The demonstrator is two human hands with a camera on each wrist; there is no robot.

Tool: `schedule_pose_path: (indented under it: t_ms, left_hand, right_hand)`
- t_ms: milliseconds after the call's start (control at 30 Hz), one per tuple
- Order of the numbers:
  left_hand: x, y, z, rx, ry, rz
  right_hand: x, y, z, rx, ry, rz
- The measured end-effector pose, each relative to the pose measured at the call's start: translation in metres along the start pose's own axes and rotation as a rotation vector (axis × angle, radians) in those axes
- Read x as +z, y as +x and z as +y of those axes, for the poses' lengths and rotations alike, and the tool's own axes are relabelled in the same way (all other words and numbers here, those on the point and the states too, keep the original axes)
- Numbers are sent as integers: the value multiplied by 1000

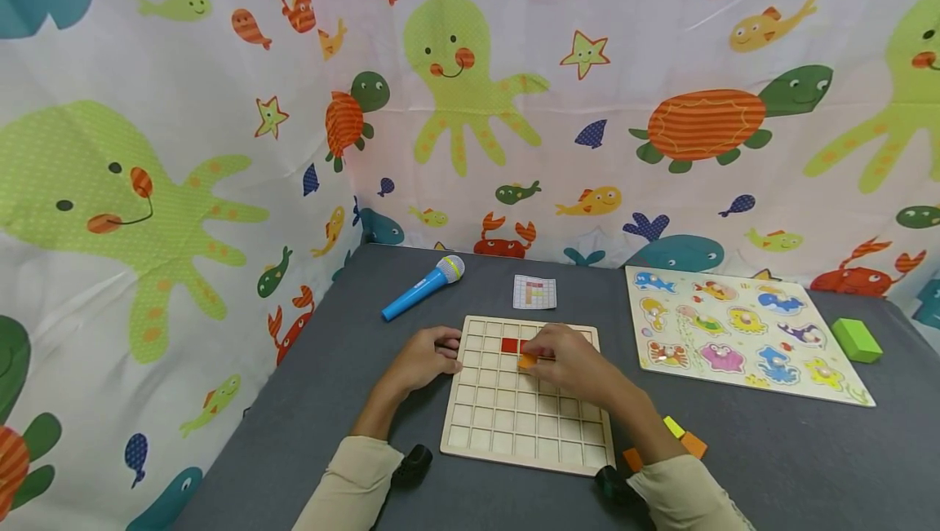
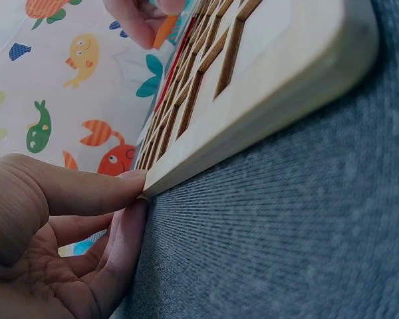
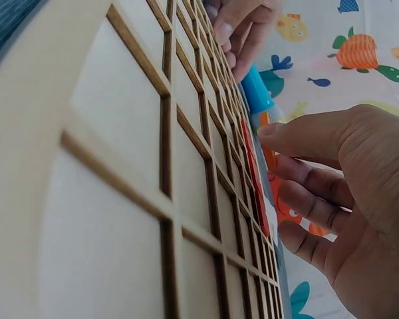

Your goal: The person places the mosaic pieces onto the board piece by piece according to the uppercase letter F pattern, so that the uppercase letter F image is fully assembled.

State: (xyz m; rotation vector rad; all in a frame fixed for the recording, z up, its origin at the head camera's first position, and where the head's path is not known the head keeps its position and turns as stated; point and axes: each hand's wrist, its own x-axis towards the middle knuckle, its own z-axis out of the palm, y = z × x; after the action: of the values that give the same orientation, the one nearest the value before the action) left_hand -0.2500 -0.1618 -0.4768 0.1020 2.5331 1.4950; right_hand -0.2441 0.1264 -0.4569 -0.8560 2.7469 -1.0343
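Note:
A wooden grid board (image 1: 525, 427) with square recesses lies on the dark table. My left hand (image 1: 422, 361) is at its left edge, thumb and fingers pinching the rim, as the left wrist view shows up close. Over the upper middle of the grid, my right hand (image 1: 571, 360) pinches a small orange square tile (image 1: 526, 360) between thumb and index finger. In the right wrist view that tile (image 3: 266, 143) stands on edge, its other side covered by the fingers. Red tiles (image 1: 509, 345) sit in the second row of recesses, partly hidden behind the right hand.
Beside the right forearm lie loose orange (image 1: 693, 444) and yellow tiles (image 1: 673, 427). A printed pattern card (image 1: 534, 292) and a blue toy microphone (image 1: 423, 289) are behind the board. To the right are a sea-animal puzzle (image 1: 705, 335) and a green block (image 1: 857, 340). A patterned curtain (image 1: 470, 205) borders the table.

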Motion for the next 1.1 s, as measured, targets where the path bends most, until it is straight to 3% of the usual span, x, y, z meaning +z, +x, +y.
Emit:
schedule_pose_path:
  t_ms: [600,1100]
  left_hand:
    - [-1,0,0,-1,2,-2]
    - [-1,0,-1,-2,-25,-12]
  right_hand:
    - [18,22,-18,46,-85,-21]
    - [20,20,-22,75,-96,-16]
